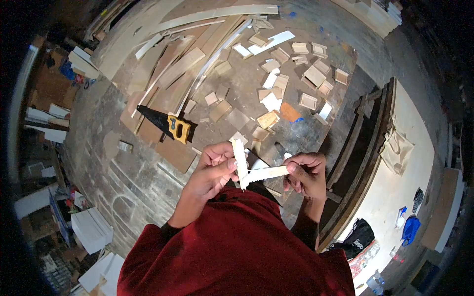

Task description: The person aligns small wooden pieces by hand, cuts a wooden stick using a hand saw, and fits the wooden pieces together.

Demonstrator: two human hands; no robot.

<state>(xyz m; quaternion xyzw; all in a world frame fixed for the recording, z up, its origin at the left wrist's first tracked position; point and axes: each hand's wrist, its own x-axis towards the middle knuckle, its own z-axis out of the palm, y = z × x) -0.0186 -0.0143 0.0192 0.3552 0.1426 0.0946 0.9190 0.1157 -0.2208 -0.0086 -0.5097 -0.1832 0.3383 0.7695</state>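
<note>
One pale strip (pixel 240 157) stands pinched between the thumb and fingers of my left hand (pixel 216 168); my right hand (pixel 307 173) grips the outer end of a second strip (pixel 268 173), ragged along its lower edge. Both strips meet at a corner just beyond my red shirt (pixel 232 239). Farther off, a yellow-handled saw (pixel 170 126) lies beside scattered small wooden pieces (pixel 314 76), and a cream bag (pixel 396 150) rests on the tabletop (pixel 377 203) to my right.
</note>
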